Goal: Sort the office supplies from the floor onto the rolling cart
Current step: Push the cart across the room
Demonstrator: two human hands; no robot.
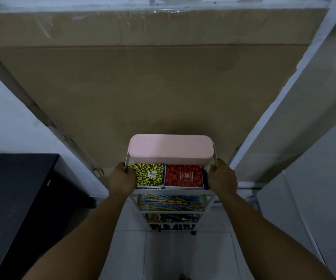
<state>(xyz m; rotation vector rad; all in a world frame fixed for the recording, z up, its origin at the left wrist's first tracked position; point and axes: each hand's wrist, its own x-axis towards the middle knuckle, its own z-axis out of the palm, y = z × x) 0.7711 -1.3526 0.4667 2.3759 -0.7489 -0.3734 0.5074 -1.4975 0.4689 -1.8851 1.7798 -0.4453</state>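
A white rolling cart (173, 192) stands in front of me on the tiled floor. Its top shelf carries a pink lidded box (170, 148) at the back, with a stack of yellow-and-black notebooks (149, 176) and a stack of red notebooks (184, 176) in front. Several coloured pencils (172, 202) fill the middle shelf, and the bottom shelf holds tape rolls and small dark items (171, 218). My left hand (122, 178) grips the cart's left side rail. My right hand (221, 176) grips the right side rail.
A large sheet of brown cardboard (153, 81) covers the wall behind the cart. A dark piece of furniture (15, 199) stands at the left. White panels (308, 138) close in the right side. Pale floor tiles (169, 255) run between my arms.
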